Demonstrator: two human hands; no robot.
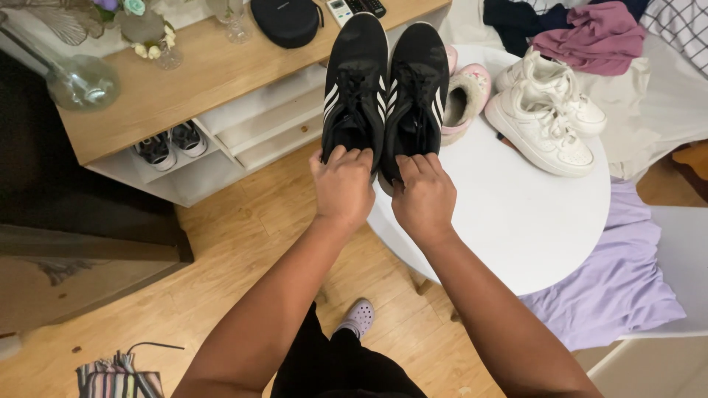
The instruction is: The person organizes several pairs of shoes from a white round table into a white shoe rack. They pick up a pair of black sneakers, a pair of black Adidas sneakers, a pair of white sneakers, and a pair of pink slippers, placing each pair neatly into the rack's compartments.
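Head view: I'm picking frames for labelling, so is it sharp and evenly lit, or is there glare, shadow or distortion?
Head view: sharp on both hands, left hand and right hand, each gripping a black sneaker, left one, right one; soft even light, only faint shadows; white round table bright but not blown out; mild wide-angle bending at the shelf unit edges; glass vase shows small highlights.

Two black sneakers with white stripes are held side by side, toes pointing away — the left hand [341, 184] has its grip on the heel of the left black sneaker [355, 85], the right hand [422, 195] on the heel of the right black sneaker [414, 92]. Both hang over the near edge of a round white counter [516, 221]. A pair of white sneakers [544, 110] lies on it to the right, a pink slipper [463, 99] just beside the black pair. Left, a wooden shelf unit [214, 81] holds small grey shoes [171, 144] — below, wood floor [243, 243].
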